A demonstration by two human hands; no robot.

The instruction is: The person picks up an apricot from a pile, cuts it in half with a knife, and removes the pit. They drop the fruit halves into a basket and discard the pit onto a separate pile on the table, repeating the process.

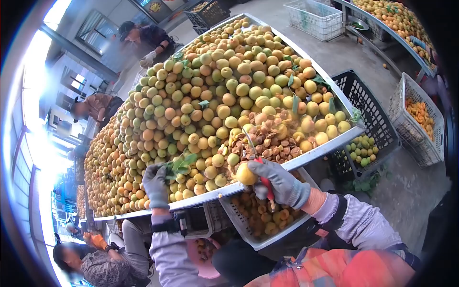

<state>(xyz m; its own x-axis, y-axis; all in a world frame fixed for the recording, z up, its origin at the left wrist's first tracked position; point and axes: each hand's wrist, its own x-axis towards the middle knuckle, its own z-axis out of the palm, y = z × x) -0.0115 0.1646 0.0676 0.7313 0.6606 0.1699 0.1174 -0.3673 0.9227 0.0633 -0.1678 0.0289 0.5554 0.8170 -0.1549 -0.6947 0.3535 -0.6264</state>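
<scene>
My left hand, in a grey glove, is closed at the table's near edge, with a sprig of green leaves at its fingertips. My right hand, gloved too, grips a red-handled knife whose thin blade points up toward the pile. A yellow apricot is held at that hand's fingertips. Beyond both hands, apricots in green, yellow and orange heap the table. A mound of brown pits lies just past my right hand. Below it, a crate holds split apricots.
A raised white rim edges the table. On the right stand a black crate with green fruit and a white crate with orange halves. A pink basin sits below. Co-workers are along the left side.
</scene>
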